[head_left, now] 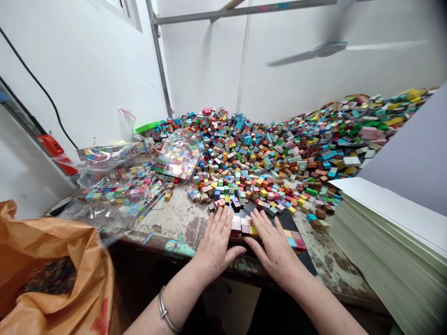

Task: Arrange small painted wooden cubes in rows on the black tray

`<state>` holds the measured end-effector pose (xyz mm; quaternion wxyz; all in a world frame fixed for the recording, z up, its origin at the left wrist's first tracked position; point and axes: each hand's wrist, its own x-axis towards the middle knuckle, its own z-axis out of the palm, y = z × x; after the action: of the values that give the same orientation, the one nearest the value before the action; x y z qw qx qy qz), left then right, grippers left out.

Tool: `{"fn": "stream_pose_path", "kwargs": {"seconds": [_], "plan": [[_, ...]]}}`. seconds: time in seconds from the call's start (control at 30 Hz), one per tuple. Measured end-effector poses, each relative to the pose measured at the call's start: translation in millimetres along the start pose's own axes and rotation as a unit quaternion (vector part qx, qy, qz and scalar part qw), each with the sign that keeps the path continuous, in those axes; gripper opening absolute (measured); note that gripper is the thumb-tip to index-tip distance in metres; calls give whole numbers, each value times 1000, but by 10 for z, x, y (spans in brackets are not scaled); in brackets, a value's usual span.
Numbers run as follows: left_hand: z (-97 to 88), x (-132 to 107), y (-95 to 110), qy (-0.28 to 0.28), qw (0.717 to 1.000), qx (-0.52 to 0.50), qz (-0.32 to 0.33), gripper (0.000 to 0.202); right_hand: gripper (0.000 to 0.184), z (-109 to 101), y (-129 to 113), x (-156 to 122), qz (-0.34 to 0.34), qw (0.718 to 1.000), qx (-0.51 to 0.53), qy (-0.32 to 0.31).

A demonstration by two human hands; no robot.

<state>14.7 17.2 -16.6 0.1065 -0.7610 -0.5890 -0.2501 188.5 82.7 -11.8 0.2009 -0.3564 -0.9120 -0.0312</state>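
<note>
My left hand [215,242] and my right hand [273,246] lie flat, fingers spread, on a black tray [307,258] at the table's near edge. Between and under the fingertips sit a few small coloured blocks [244,226] lined up on the tray. More blocks [295,242] show at the tray's right side. Neither hand grips anything. A metal bangle [164,309] circles my left wrist. Just beyond the fingers begins a huge heap of small coloured blocks [265,153] covering the table.
Clear plastic bags filled with blocks [118,186] lie at the left. An orange plastic bag [52,274] hangs at the near left. A stack of white sheets [387,232] stands at the right. The worn table top [178,218] shows near the front edge.
</note>
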Motion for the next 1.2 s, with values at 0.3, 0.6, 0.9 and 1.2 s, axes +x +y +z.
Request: {"fn": "stream_pose_path", "kwargs": {"seconds": [0.3,0.6,0.9,1.2], "plan": [[11,55,-71,20,999,-19,27,55,36,90,55,79,-31,999,23,19],[-15,241,-150,21,997,-75,28,41,28,-128,78,172,-12,992,124,-2],[35,198,-87,24,999,-12,42,49,35,-41,30,129,-27,987,160,-13],[69,206,11,0,994,18,110,51,46,-217,881,-167,167,980,81,76]]}}
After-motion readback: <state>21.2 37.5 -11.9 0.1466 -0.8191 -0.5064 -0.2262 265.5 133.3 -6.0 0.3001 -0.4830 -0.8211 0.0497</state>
